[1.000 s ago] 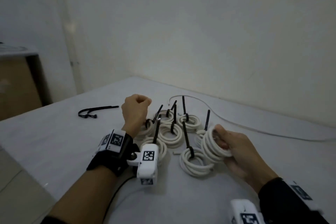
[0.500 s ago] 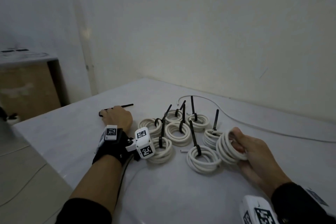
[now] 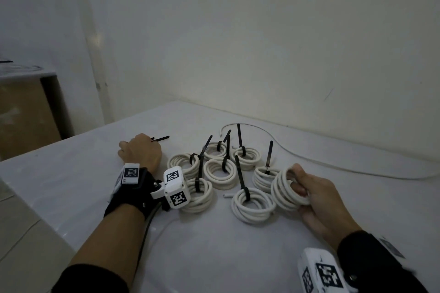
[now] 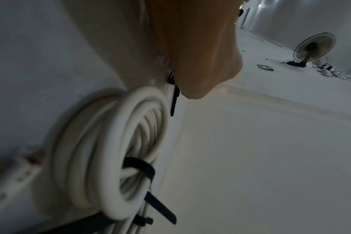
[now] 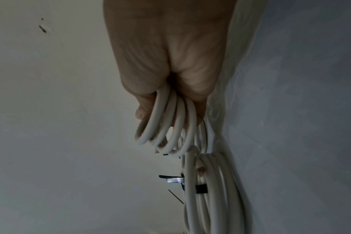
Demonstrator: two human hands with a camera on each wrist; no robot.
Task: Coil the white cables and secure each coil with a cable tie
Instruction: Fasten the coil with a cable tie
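Observation:
My right hand [image 3: 319, 200] grips an untied coil of white cable [image 3: 285, 188] and holds it upright just above the table, at the right end of the group. In the right wrist view the fingers [image 5: 142, 110] curl through its loops [image 5: 166, 126]. My left hand [image 3: 139, 152] lies knuckles up on the table to the left, curled over black cable ties [image 3: 160, 138] whose ends stick out to its right. A tie [image 4: 173, 98] shows under the hand in the left wrist view. Several tied coils [image 3: 252, 202] lie between my hands, tie tails pointing up.
A loose white cable [image 3: 333, 164] runs along the back of the white table [image 3: 71, 173] towards the right. The table's left edge drops to the floor, with a brown cabinet [image 3: 23, 114] beyond. The wall stands close behind. A fan [image 4: 315, 47] is on the floor.
My left hand has moved from above the coils leftwards and down onto the black ties. The right hand has kept hold of the untied coil in about the same place.

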